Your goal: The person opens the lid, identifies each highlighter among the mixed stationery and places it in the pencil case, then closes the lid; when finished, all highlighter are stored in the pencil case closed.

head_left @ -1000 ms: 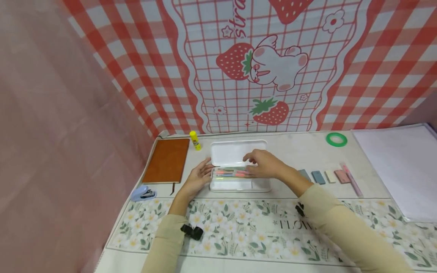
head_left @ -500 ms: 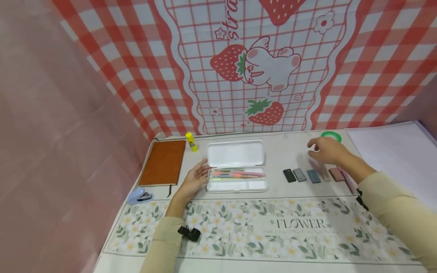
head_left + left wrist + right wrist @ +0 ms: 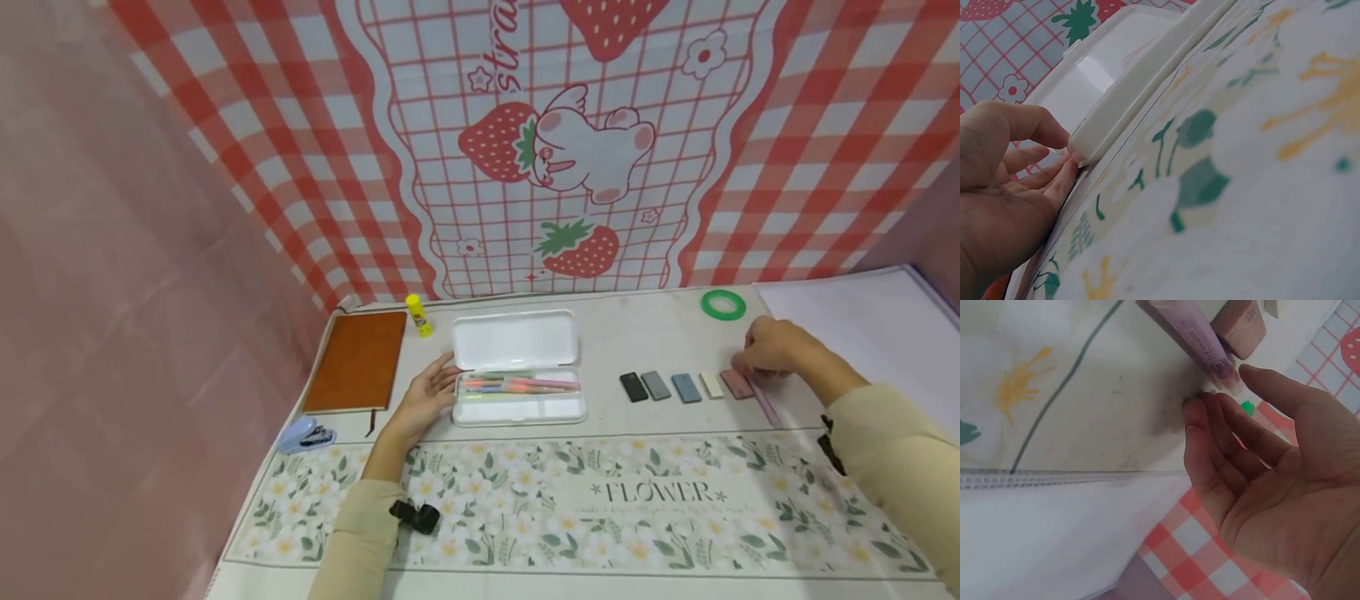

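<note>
My left hand (image 3: 426, 393) lies along the left end of a white pencil case (image 3: 517, 412), its fingertips touching the corner, as the left wrist view shows. Inside the open case rest several colourful pens (image 3: 517, 385). My right hand (image 3: 776, 343) is at the far end of a pinkish-purple pen-like tube (image 3: 767, 402). In the right wrist view the thumb and bent fingers stand on either side of the tube's end (image 3: 1225, 375), which lies on the cloth. Beside it lies a pink eraser (image 3: 737, 384), last in a row with a cream block (image 3: 711, 385) and a blue block (image 3: 686, 387).
Grey (image 3: 656, 385) and black (image 3: 633, 387) blocks continue the row leftward. Green tape (image 3: 723, 305) and a white sheet (image 3: 862, 333) are at the right. A brown notebook (image 3: 358, 362), yellow glue stick (image 3: 418, 316) and blue stapler (image 3: 303, 435) are at the left.
My right hand has left the pencil case, crossed over the row of blocks to the right and come down at the tube. My left hand stays at the case.
</note>
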Motion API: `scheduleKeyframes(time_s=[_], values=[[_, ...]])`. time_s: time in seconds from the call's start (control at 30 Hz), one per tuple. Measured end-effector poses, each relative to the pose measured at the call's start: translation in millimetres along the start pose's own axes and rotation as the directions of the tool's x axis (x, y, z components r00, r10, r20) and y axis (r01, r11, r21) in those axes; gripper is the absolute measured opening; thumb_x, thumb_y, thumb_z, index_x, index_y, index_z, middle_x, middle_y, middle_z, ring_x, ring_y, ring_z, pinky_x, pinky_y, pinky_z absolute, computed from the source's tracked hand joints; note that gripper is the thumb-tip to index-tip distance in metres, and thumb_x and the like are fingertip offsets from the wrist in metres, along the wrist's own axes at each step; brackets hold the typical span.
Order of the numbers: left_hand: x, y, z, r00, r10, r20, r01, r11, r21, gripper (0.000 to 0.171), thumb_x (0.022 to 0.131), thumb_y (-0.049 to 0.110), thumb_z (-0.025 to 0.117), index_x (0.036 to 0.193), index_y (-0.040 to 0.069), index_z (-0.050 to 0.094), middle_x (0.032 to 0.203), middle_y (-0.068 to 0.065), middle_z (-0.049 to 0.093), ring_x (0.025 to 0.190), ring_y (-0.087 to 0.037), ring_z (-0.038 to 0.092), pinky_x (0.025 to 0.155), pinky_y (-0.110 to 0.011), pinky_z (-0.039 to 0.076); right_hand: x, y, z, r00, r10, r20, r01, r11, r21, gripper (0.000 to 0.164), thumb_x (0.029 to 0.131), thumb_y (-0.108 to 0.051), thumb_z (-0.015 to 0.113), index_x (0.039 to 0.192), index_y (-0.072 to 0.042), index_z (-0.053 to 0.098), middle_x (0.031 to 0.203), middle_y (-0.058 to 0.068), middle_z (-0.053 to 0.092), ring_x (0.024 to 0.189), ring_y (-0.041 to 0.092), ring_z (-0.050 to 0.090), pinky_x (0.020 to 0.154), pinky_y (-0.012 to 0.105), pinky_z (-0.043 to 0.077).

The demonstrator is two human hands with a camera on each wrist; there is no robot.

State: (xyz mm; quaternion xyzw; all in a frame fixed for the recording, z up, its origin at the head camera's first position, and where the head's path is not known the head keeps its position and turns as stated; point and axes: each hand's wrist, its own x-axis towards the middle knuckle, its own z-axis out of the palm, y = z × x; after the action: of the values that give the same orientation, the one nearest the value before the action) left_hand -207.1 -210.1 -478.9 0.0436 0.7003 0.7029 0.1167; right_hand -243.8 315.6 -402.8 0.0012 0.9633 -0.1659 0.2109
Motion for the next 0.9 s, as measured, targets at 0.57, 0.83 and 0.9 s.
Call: scheduleKeyframes(time_s=[0.57,0.83,0.9], values=[[0.1,1.0,2.0,1.000,0.005,-0.019,-0.005,1.000,0.006,0.082,0.075,-0.018,0.047,0.149,0.012,0.026,0.138,-0.016,0.043,0.132,-0.027,0.041,0.110,-0.031,0.036,0.4,2.2,1.4,0.997,0.019,0.071,-0.026,0.994,0.104,0.019,0.080,-0.016,0.058,0.076,0.003,0.058,0.065,0.008,0.057,0.059,0.018,0.055,0.052,0.029,0.055],[-0.5,-1.1,0.0,1.000,0.016,-0.002,-0.016,1.000,0.003,0.082,0.077,-0.018,0.047,0.149,0.012,0.026,0.138,-0.016,0.043,0.132,-0.026,0.041,0.109,-0.030,0.037,-9.2,-4.7,-15.2,0.991,-0.133,0.017,0.130,0.984,0.120,0.023,0.084,-0.013,0.054,0.091,0.009,0.056,0.072,0.011,0.056,0.063,0.020,0.057,0.051,0.036,0.058],[-0.3,-1.9,-0.5,1.000,0.021,-0.001,-0.021,1.000,0.000,0.082,0.076,-0.018,0.047,0.149,0.011,0.025,0.138,-0.017,0.042,0.132,-0.027,0.040,0.110,-0.031,0.036,-10.5,-10.6,-17.3,0.987,-0.160,-0.024,0.162,0.982,0.101,0.024,0.085,-0.012,0.054,0.095,0.011,0.057,0.075,0.013,0.058,0.062,0.019,0.057,0.050,0.036,0.057]])
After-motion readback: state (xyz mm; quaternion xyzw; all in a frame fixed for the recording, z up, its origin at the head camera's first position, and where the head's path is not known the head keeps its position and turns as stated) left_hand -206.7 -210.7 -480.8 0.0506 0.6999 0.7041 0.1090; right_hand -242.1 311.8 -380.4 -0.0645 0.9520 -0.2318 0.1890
